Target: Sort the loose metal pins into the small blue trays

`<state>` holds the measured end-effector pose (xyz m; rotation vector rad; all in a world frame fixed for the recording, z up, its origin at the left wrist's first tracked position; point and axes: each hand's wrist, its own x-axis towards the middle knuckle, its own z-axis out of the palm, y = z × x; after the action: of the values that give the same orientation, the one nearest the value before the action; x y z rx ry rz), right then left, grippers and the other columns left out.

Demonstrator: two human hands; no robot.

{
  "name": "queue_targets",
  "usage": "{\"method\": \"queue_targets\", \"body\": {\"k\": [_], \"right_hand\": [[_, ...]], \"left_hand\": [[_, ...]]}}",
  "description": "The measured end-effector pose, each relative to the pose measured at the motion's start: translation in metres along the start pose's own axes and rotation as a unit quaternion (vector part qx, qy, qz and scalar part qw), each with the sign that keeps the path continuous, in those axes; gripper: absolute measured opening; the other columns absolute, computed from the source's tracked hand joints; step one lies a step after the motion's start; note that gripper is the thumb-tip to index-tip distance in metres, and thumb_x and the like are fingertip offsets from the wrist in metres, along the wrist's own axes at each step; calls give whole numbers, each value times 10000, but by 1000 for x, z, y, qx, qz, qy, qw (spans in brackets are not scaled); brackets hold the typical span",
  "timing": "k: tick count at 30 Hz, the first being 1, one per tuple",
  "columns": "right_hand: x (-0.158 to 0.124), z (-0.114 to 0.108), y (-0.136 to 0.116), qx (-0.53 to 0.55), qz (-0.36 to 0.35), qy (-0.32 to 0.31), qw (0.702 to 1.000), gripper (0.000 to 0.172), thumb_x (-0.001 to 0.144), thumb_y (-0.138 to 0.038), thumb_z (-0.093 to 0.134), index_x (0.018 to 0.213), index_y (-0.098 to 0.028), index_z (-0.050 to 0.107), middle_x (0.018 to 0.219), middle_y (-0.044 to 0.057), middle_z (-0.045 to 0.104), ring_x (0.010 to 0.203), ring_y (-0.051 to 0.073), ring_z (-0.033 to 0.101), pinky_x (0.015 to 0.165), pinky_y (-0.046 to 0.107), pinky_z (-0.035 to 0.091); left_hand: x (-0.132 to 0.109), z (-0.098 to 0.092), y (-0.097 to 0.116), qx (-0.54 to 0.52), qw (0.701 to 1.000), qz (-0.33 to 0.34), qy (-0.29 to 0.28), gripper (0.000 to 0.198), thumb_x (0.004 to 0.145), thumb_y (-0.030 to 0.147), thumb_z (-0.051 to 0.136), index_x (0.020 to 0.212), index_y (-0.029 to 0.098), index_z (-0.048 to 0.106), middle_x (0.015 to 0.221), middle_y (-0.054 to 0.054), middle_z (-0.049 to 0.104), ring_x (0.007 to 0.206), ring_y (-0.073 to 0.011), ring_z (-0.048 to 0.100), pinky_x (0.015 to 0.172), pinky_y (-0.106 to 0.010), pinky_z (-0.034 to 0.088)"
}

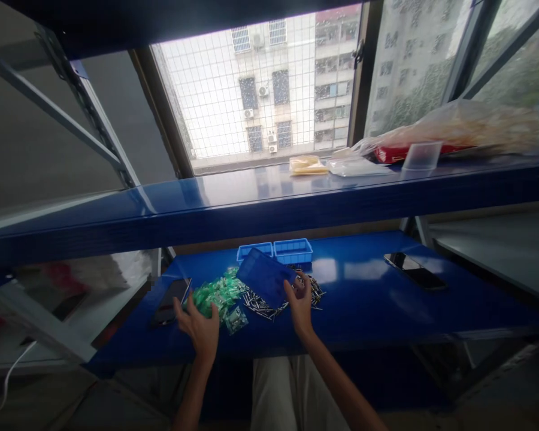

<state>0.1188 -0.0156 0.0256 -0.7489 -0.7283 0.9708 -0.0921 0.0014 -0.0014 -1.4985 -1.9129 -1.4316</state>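
My right hand [300,302] grips the edge of a dark blue, flat plastic piece [265,275], tilted above a pile of thin metal pins [260,306]. Whether this piece is a tray or a sheet I cannot tell. Spread fingers mark my left hand [200,323] as open, at the near side of a heap of small clear-and-green plastic packets [220,293]. One packet [236,320] lies at the heap's front edge. Behind the plastic piece stand two light blue bins, a left bin [254,246] partly covered by it and a right bin [293,251].
A dark phone [170,305] lies left of the packets, and another phone [415,271] rests at the right of the blue table [359,317]. Above the table's back runs a blue shelf [233,206], bearing a clear plastic cup [423,157] and bags [467,129].
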Motion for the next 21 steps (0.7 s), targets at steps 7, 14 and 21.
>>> {"method": "queue_targets", "body": {"k": [7, 14, 21], "right_hand": [[8, -21, -30, -37, 85, -54, 994, 513, 652, -469, 641, 1075, -241, 461, 956, 65, 650, 742, 216, 640, 501, 262, 507], [23, -52, -35, -90, 68, -86, 990, 533, 683, -480, 606, 1136, -233, 474, 1084, 95, 607, 809, 214, 640, 638, 309, 527], [58, -160, -22, -123, 0, 138, 983, 434, 595, -428, 683, 921, -168, 561, 767, 24, 652, 634, 187, 638, 567, 305, 544]], "left_hand": [[-4, -21, 65, -102, 867, 459, -164, 325, 783, 227, 544, 1107, 247, 538, 1101, -51, 596, 1098, -235, 496, 951, -434, 357], [15, -9, 67, -133, 886, 424, -130, 231, 833, 121, 415, 908, 207, 616, 835, -10, 676, 817, -156, 596, 761, -319, 421], [97, 49, 18, -43, 949, 242, -197, 187, 813, 226, 421, 869, 198, 597, 877, -43, 633, 884, -205, 558, 836, -360, 365]]}}
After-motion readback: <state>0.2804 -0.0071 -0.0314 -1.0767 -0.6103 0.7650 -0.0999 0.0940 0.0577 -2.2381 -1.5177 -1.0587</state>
